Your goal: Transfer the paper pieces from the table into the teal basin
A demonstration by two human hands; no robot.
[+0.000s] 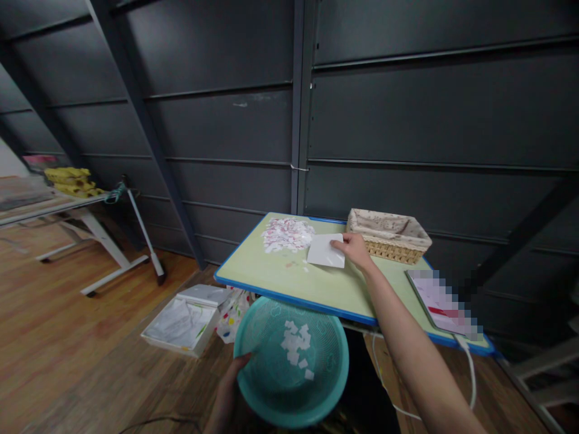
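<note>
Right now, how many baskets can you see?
2: a round teal plastic mesh basket in the left hand, and a rectangular woven straw basket on the green table.

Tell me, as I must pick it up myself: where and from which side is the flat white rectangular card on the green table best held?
Grip the white rectangular card by its right edge, coming from the right, where the right hand rests. It lies flat with its left edge facing the pile of paper scraps.
</note>
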